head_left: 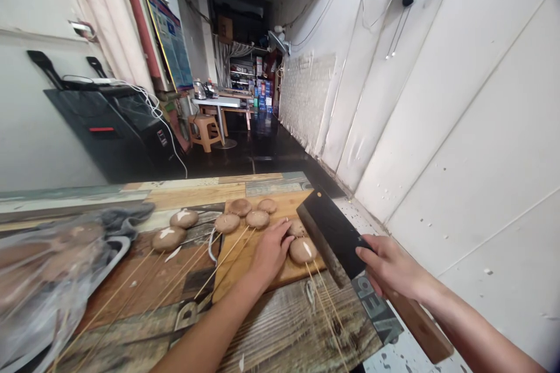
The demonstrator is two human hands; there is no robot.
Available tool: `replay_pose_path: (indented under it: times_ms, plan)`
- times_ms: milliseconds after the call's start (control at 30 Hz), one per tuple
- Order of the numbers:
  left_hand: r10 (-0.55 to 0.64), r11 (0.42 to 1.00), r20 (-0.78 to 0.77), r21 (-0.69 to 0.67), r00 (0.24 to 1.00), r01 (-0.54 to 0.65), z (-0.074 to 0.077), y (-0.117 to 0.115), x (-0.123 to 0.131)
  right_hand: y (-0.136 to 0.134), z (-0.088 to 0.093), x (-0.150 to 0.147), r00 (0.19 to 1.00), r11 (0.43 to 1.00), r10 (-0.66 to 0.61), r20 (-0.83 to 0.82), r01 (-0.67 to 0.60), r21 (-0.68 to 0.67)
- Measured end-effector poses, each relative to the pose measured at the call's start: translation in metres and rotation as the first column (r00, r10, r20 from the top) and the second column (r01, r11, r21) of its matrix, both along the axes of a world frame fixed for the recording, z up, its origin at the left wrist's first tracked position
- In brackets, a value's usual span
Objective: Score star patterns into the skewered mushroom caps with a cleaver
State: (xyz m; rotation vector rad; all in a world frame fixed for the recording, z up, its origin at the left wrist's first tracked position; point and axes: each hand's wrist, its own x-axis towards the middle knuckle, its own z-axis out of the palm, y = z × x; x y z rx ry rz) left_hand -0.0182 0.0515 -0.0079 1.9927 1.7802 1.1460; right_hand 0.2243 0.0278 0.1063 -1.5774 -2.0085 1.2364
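My right hand (391, 268) grips a black cleaver (335, 233) by its wooden handle (420, 323); the blade is tilted over the right end of a wooden cutting board (280, 207). My left hand (271, 250) rests on the board with fingers curled against a brown mushroom (303, 249) skewered on thin bamboo sticks (326, 309). More skewered mushrooms (257, 218) lie across the board, and others (168, 239) lie on the table to its left.
A patterned wood-look table (284, 332) carries the board. A clear plastic bag (39, 280) and a metal tray (116, 250) sit at the left. A white wall (459, 157) runs close along the right. Behind are a black machine (109, 128), a stool (205, 131) and a corridor.
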Motion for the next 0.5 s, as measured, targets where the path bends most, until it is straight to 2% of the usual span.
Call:
replay_pose_path:
  times_ms: [33,67,133,167,233,300,333,400,500]
  plan:
    - [-0.002,1.000,-0.004,-0.006,1.000,0.002,0.000,0.000,0.000,-0.006,0.003,-0.001,0.995,0.988,0.029,0.100,-0.043,0.150]
    - [-0.003,1.000,-0.009,-0.009,1.000,0.003,0.001,0.000,0.001,-0.013,0.004,-0.002,0.974,0.943,0.048,0.220,-0.116,0.311]
    - [0.000,1.000,-0.021,0.005,1.000,0.000,0.001,-0.001,0.001,-0.025,0.001,-0.004,0.883,0.773,0.037,0.468,-0.322,0.546]
    - [-0.005,1.000,-0.031,0.018,1.000,0.005,0.001,-0.001,0.002,-0.031,-0.002,-0.006,0.822,0.683,0.021,0.569,-0.427,0.593]
    - [-0.029,0.999,-0.054,0.037,0.998,0.032,0.000,-0.002,0.003,-0.041,-0.011,-0.008,0.697,0.526,-0.022,0.717,-0.602,0.601]
    - [-0.050,0.997,-0.064,0.056,0.997,0.054,-0.003,-0.002,0.003,-0.049,-0.018,-0.010,0.616,0.406,-0.082,0.783,-0.697,0.591]
    - [-0.055,0.996,-0.062,0.063,0.997,0.059,-0.004,-0.002,0.004,-0.053,-0.021,-0.011,0.598,0.364,-0.111,0.794,-0.719,0.592]
    - [-0.057,0.995,-0.051,0.074,0.997,0.060,-0.006,-0.003,0.004,-0.058,-0.024,-0.013,0.583,0.314,-0.159,0.796,-0.735,0.601]
    - [-0.061,0.996,-0.038,0.062,0.997,0.064,-0.005,-0.005,0.003,-0.064,-0.022,-0.015,0.545,0.302,-0.200,0.814,-0.756,0.581]
